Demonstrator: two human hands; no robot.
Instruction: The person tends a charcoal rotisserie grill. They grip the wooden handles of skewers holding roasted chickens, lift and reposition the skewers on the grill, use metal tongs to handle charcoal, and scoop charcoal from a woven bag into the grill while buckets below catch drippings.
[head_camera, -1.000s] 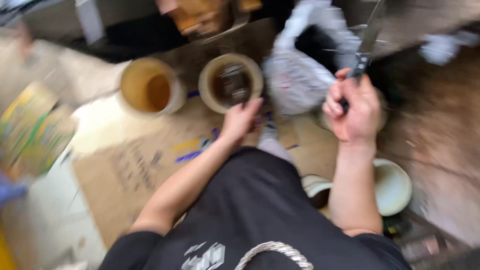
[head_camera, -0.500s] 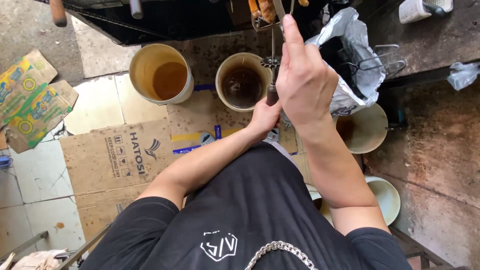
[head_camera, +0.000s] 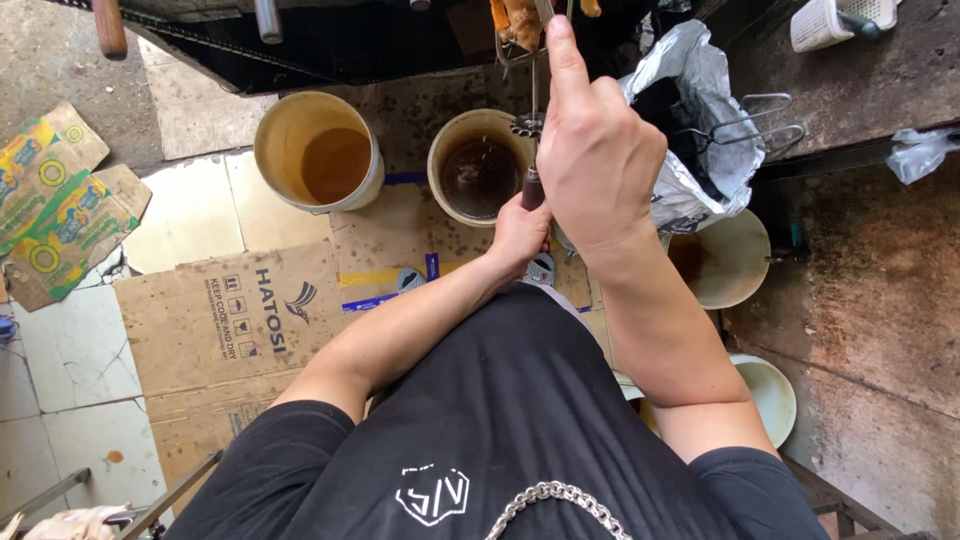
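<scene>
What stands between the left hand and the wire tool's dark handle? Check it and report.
Nothing visible does. The left hand is closed around the lower end of the dark handle, in front of the bucket of dark liquid. The right hand is raised beside the tool's thin rod, not between hand and handle.

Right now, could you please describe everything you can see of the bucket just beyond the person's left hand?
The bucket is round and cream-coloured, seemingly plastic, with stained, grimy walls. It stands upright on the dirty floor at the edge of flattened cardboard and holds dark brown liquid. The left hand grips a dark handle at its near rim; a thin metal rod crosses its right edge. A similar bucket stands apart, to its left.
</scene>
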